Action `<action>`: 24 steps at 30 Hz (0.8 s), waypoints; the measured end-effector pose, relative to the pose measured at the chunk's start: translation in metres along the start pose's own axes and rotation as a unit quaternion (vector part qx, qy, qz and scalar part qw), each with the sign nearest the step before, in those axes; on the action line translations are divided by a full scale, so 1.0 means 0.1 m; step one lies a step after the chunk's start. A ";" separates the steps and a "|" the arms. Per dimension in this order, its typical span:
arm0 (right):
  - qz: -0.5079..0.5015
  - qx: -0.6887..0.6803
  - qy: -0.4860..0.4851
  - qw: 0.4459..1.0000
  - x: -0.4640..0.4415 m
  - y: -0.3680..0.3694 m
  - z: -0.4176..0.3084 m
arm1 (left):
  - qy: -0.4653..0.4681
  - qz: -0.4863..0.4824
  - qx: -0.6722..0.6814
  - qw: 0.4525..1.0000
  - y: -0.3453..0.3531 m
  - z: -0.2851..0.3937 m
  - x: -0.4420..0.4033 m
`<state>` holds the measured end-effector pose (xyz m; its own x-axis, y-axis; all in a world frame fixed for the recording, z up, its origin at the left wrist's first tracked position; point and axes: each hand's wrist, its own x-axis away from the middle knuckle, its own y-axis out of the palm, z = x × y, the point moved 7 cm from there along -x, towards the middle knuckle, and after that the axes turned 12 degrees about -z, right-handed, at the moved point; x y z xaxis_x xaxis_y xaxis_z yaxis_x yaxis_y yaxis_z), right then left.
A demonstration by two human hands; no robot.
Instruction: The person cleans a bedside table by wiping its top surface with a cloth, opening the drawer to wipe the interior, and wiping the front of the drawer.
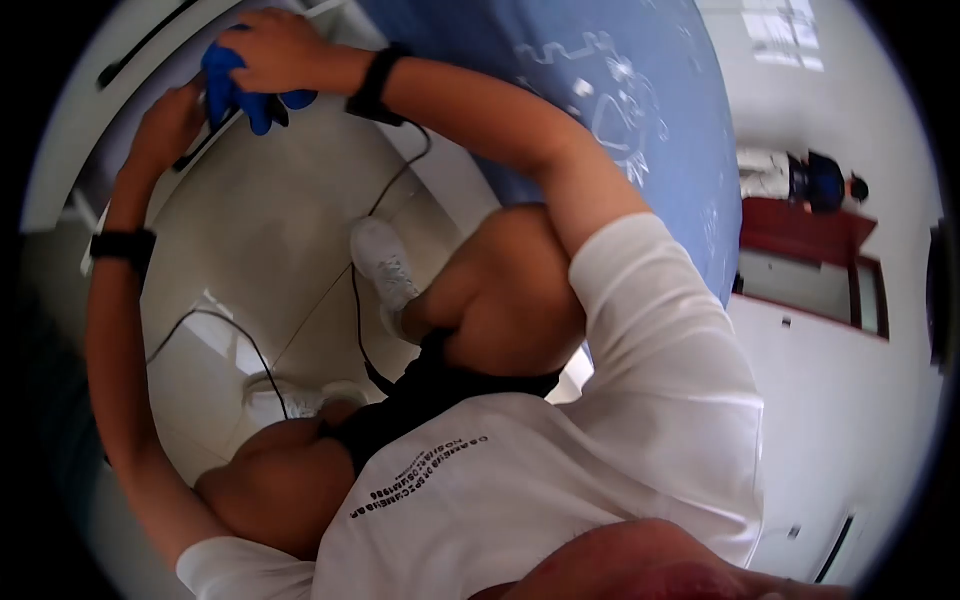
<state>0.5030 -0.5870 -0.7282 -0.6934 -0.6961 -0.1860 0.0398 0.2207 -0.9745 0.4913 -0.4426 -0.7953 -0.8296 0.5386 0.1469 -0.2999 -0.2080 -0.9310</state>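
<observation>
At the upper left, my right hand [272, 52] is closed over a soft blue item [222, 75] with finger-like lobes that looks like a glove. Its lower lobes hang past my fingers. Just beside it, my left hand [168, 122] is curled, with its fingertips close to the blue glove. What those fingertips hold is hidden. A thin dark strip [195, 150] runs below both hands. Each wrist carries a black band, and a cable hangs from near each one.
White furniture [60, 130] with a black handle [140, 48] stands beyond my hands. A blue draped surface [460, 40] with white drawings is at my right. My white shoes [380, 255] rest on the tiled floor [280, 190], near black cables [357, 310]. Another person [822, 182] is far right.
</observation>
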 end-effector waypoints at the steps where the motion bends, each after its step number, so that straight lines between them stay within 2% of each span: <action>1: -0.010 0.011 -0.021 1.000 0.02 0.04 -0.03 | -0.008 -0.012 -0.008 1.000 -0.01 0.06 0.02; 3: -0.057 -0.009 -0.004 0.998 0.01 -0.02 0.08 | -0.013 -0.014 -0.007 1.000 -0.05 0.12 0.05; 5: -0.093 -0.017 0.069 0.993 0.11 -0.24 0.29 | -0.013 0.016 -0.013 1.000 -0.03 0.14 0.06; 6: -0.143 -0.012 0.125 0.982 0.14 -0.20 0.52 | -0.021 0.005 -0.008 1.000 -0.02 0.18 0.07; 7: -0.120 0.060 0.118 0.984 0.17 0.03 0.90 | -0.028 0.005 -0.005 1.000 -0.06 0.21 0.05; 9: -0.149 0.114 0.175 0.967 0.04 -0.12 0.91 | -0.006 0.060 -0.014 0.998 -0.09 0.30 0.14; 10: -0.150 0.114 0.153 0.970 -0.03 -0.08 0.74 | -0.027 0.067 -0.011 0.997 -0.11 0.28 0.20; 12: -0.172 0.114 0.141 0.968 -0.02 -0.05 0.47 | -0.008 0.007 0.012 1.000 -0.10 0.36 0.27; 13: -0.159 0.056 0.083 0.982 -0.05 -0.05 0.27 | -0.008 0.016 0.037 0.999 -0.12 0.36 0.30; 14: -0.159 0.059 0.082 0.982 0.00 -0.01 0.08 | -0.008 0.020 0.037 0.999 -0.12 0.36 0.33; 16: -0.120 -0.032 0.022 0.992 -0.06 -0.07 -0.27 | -0.019 -0.020 0.000 1.000 -0.11 0.36 0.34; 18: -0.104 -0.040 -0.010 0.994 -0.04 -0.14 -0.16 | -0.044 0.004 0.006 0.999 -0.17 0.45 0.37; 20: -0.096 -0.071 -0.027 0.992 0.08 -0.08 0.05 | -0.010 0.005 0.016 1.000 -0.10 0.48 0.39; 22: -0.123 -0.063 0.039 0.990 0.14 -0.10 0.54 | -0.031 -0.002 0.045 0.999 -0.08 0.49 0.41; 24: -0.127 -0.053 0.070 0.988 0.21 -0.19 0.68 | -0.052 0.003 0.076 0.996 -0.11 0.50 0.44</action>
<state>0.5369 -0.6520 -0.7220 -0.7650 -0.6380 0.0885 -0.2174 0.1265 -0.9678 0.4343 -0.4571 -0.7615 -0.8738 0.4508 0.1823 -0.3554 -0.3361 -0.8722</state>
